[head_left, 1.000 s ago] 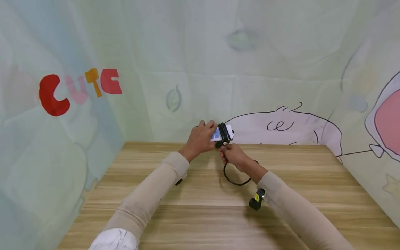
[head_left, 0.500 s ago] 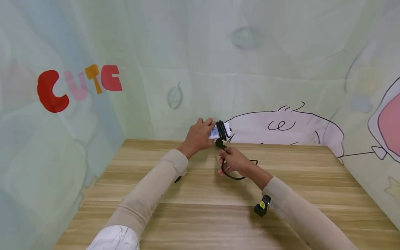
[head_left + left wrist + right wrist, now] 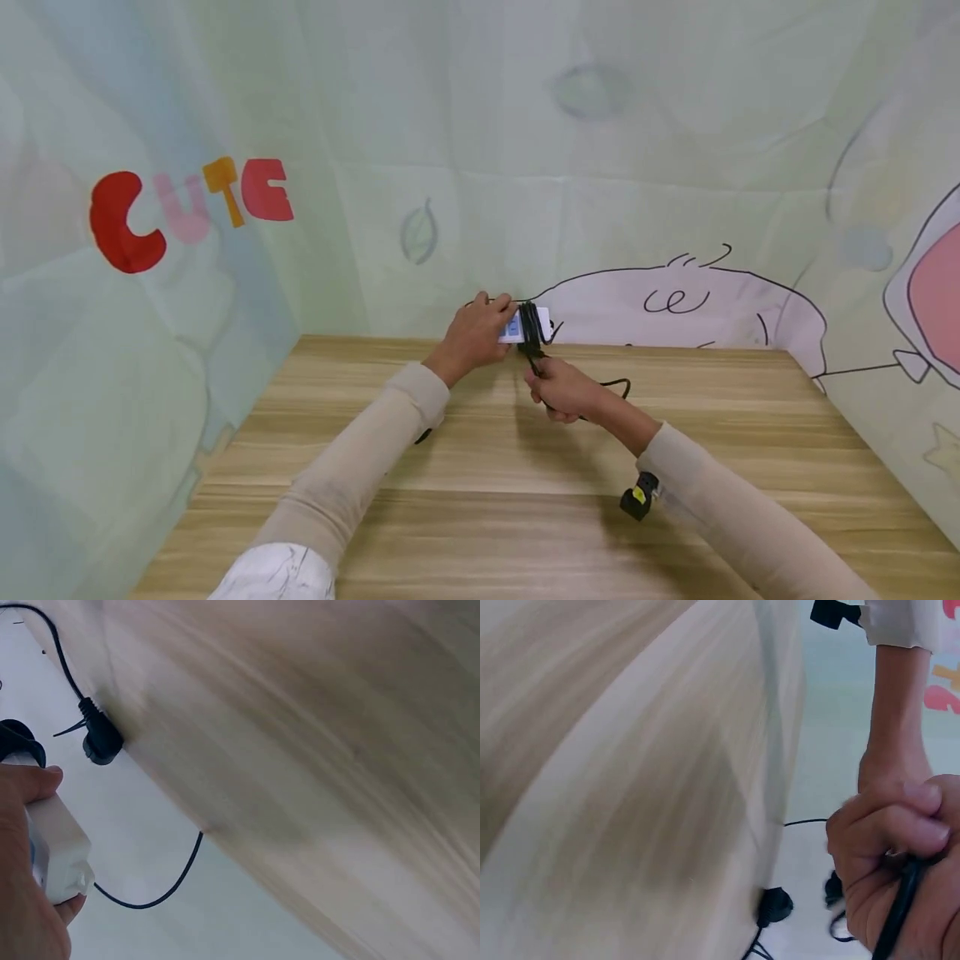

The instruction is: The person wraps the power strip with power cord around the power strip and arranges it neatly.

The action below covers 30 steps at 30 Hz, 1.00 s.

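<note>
A white power strip (image 3: 512,327) with blue socket faces is raised near the back edge of the table. My left hand (image 3: 476,332) grips its left part. Black cord (image 3: 532,327) is wound in several turns round the strip's right part. Just below and right of it, my right hand (image 3: 567,388) holds a length of this cord, fingers curled round it; a short loop sticks out past the wrist. In the left wrist view, a black plug (image 3: 103,742) shows beyond the strip. The plug (image 3: 778,904) also appears near the table edge in the right wrist view.
The wood-grain table (image 3: 495,517) meets a printed fabric wall (image 3: 487,208) close behind both hands. Similar fabric stands at the left and right sides. A small black device (image 3: 639,495) with a yellow mark is on the right wrist.
My right hand has gone from pinching cord close below the strip to gripping it slightly lower and to the right. The hanging cord loop is now mostly hidden by that hand. The left hand keeps its grip.
</note>
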{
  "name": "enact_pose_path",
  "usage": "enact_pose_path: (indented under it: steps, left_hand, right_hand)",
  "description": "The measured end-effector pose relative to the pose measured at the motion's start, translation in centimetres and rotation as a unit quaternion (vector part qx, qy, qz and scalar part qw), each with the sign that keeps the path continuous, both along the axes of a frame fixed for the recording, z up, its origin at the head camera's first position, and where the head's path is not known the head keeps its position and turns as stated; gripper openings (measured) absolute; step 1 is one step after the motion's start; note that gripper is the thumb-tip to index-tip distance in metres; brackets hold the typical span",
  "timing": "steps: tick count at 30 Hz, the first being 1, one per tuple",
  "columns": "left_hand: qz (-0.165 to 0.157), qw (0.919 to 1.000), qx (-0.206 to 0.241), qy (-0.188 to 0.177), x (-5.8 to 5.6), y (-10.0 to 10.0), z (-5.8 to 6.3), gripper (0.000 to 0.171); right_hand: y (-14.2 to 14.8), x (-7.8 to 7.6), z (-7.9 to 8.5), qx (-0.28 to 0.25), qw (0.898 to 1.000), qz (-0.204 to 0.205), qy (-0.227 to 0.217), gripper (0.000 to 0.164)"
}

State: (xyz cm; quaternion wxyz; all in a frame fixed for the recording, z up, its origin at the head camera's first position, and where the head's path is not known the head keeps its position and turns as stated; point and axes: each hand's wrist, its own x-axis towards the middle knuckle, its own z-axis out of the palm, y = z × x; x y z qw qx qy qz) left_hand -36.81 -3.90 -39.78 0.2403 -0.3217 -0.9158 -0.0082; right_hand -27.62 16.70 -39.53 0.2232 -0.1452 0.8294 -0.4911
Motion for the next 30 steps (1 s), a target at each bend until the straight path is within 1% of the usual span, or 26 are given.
enact_pose_path:
  steps: [2, 5, 8, 10, 12, 15, 17, 18, 19, 20, 23, 24, 25, 27, 28, 29, 30]
  left_hand:
    - [-0.006, 0.9999, 0.002, -0.008, 0.1, -0.1, -0.4, 0.051]
    - [-0.015, 0.9999, -0.002, -0.006, 0.2, -0.3, -0.9, 0.049]
    - [-0.017, 0.9998, -0.007, 0.008, 0.0, -0.3, -0.9, 0.05]
    - [-0.015, 0.9998, -0.007, 0.015, -0.1, -0.4, -0.8, 0.051]
    - [-0.013, 0.9997, -0.01, 0.016, -0.1, -0.4, -0.5, 0.053]
    - [-0.022, 0.9996, -0.013, 0.012, -0.1, -0.5, -0.1, 0.053]
    - [-0.032, 0.9993, -0.015, 0.014, 0.0, -0.5, 0.1, 0.052]
    - [-0.036, 0.9991, -0.015, 0.017, 0.0, -0.5, 0.2, 0.051]
    - [-0.04, 0.999, -0.014, 0.016, 0.0, -0.4, 0.3, 0.05]
    - [-0.043, 0.9988, -0.015, 0.016, 0.1, -0.4, 0.4, 0.049]
    - [-0.052, 0.9984, -0.02, 0.005, 0.3, -0.3, 0.5, 0.047]
    - [-0.054, 0.9983, -0.022, -0.003, 0.3, -0.3, 0.5, 0.047]
    - [-0.056, 0.9981, -0.023, -0.012, 0.4, -0.2, 0.5, 0.047]
    - [-0.062, 0.9975, -0.024, -0.025, 0.6, -0.1, 0.5, 0.048]
    - [-0.067, 0.997, -0.023, -0.031, 0.7, 0.0, 0.5, 0.048]
    - [-0.071, 0.9965, -0.022, -0.038, 0.9, 0.0, 0.5, 0.05]
    - [-0.077, 0.9958, -0.026, -0.043, 1.0, 0.1, 0.6, 0.052]
  right_hand:
    - [0.1, -0.1, 0.3, 0.034, 0.999, 0.011, 0.014, 0.031]
    - [0.2, -0.4, 0.9, 0.09, 0.994, 0.025, 0.049, 0.032]
    - [0.4, -0.9, 1.6, 0.139, 0.982, 0.041, 0.119, 0.035]
    - [0.5, -1.2, 2.0, 0.165, 0.97, 0.045, 0.171, 0.032]
    - [0.7, -1.5, 2.3, 0.193, 0.955, 0.049, 0.218, 0.032]
    - [0.9, -1.6, 2.8, 0.227, 0.936, 0.042, 0.264, 0.03]
    - [1.0, -1.6, 3.1, 0.254, 0.919, 0.034, 0.299, 0.027]
    - [1.0, -1.7, 3.3, 0.269, 0.908, 0.028, 0.32, 0.025]
    - [1.1, -1.7, 3.4, 0.285, 0.895, 0.022, 0.343, 0.023]
    - [1.1, -1.8, 3.5, 0.299, 0.879, 0.017, 0.37, 0.02]
    - [1.5, -2.2, 3.5, 0.331, 0.828, 0.002, 0.452, 0.013]
    - [1.6, -2.5, 3.4, 0.333, 0.814, -0.002, 0.476, 0.012]
    - [1.7, -2.7, 3.4, 0.331, 0.802, -0.006, 0.497, 0.012]
    - [1.8, -3.2, 3.2, 0.316, 0.787, -0.013, 0.529, 0.011]
    - [1.9, -3.4, 3.1, 0.307, 0.784, -0.016, 0.539, 0.012]
    - [1.9, -3.6, 3.1, 0.295, 0.787, -0.016, 0.541, 0.013]
    - [2.0, -3.9, 3.2, 0.277, 0.799, -0.017, 0.534, 0.013]
